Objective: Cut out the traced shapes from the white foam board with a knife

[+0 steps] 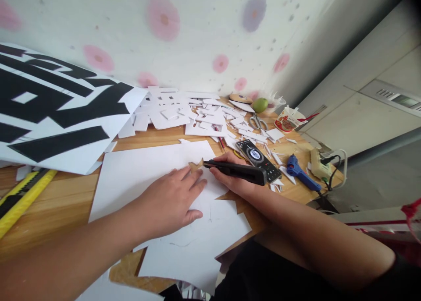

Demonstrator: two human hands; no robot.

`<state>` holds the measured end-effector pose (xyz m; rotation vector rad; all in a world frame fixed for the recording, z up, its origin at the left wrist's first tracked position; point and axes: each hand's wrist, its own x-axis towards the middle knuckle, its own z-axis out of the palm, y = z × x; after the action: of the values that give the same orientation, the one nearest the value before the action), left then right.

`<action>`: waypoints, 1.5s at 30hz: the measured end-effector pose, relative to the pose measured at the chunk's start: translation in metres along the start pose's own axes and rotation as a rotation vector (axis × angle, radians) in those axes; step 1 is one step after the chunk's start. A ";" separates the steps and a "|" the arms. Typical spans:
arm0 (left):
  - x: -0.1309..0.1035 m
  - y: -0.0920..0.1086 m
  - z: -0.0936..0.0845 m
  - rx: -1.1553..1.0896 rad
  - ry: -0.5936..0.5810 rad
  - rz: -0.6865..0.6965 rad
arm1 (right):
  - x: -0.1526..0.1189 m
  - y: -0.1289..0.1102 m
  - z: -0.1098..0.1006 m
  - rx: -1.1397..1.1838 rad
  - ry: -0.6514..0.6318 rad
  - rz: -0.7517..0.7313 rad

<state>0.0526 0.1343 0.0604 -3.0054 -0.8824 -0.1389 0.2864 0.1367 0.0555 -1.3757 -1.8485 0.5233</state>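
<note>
Both arms reach over the desk's [62, 200] near edge, left hand [171, 200] flat and loose on the white sheet [148, 165], right hand [230, 174] gripping a black cutter [238, 170] touching it.

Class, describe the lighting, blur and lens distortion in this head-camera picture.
Head view: soft, even light, faint shadows under the left hand; wide-angle bending curves the table edge and wall; corners smear, the near forearms look stretched; the white sheet is bright but not glaring.

A blue glue gun [301, 172] lies at three o'clock on the wooden desk [62, 200], a green lime [259, 104] and steel scissors [258, 122] at one o'clock, white paper scraps [184, 112] at twelve.
</note>
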 end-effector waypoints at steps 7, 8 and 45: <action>0.003 -0.001 -0.003 0.021 -0.013 0.014 | 0.005 -0.003 -0.016 -0.110 -0.107 -0.212; 0.004 -0.001 -0.004 0.023 -0.022 0.010 | 0.005 -0.004 -0.018 -0.132 -0.129 -0.241; 0.009 0.007 -0.013 -0.022 -0.080 -0.062 | -0.001 -0.011 -0.042 -0.144 -0.311 -0.330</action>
<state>0.0626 0.1326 0.0740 -3.0237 -0.9884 -0.0294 0.3122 0.1276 0.0897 -1.0891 -2.3505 0.4576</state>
